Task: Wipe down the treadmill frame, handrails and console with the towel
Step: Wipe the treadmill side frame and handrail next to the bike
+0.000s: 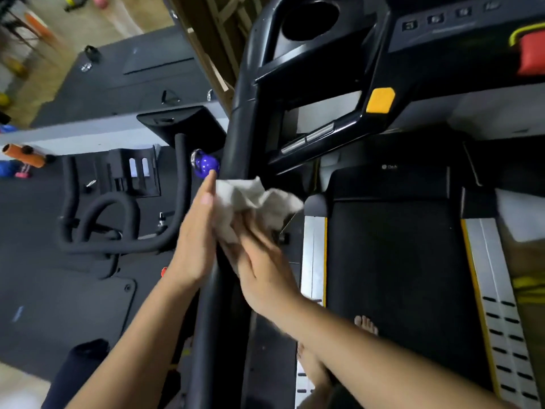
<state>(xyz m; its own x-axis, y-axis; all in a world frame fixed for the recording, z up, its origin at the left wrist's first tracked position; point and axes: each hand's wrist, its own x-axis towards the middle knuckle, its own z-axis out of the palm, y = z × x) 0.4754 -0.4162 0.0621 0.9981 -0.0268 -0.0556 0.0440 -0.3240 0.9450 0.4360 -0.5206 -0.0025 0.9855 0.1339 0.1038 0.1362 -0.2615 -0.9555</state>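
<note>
The towel [253, 199] sits bunched on the rail [236, 137], at the low end of the rail's bare stretch, with 2 hands sandwiching it. The left hand [193, 243] lies flat on the rail's left side, fingers straight and together, palm pressed to the cloth. The right hand [265, 267] comes in from the rail's right side. Its fingers run fairly straight into the folds with the tips hidden, and it is blurred, so I cannot tell whether it pinches the towel or only pushes it.

Likely risks from here:

1. The cloth is crumpled rather than wrapped, so probably only part of it meets the rail. A stroke up the rail could leave streaks, or the towel could slip out right of the rail toward the belt [398, 246].
2. A blue knob [206, 165] sits just left of the rail, close ahead of the left fingertips. A push up the rail may knock them into it.
3. The console [442, 33] lies up and right of the rail, with its buttons and a red tab [530, 54]. A careless wipe there could press something, and a bare foot [365, 324] stands on the belt.
</note>
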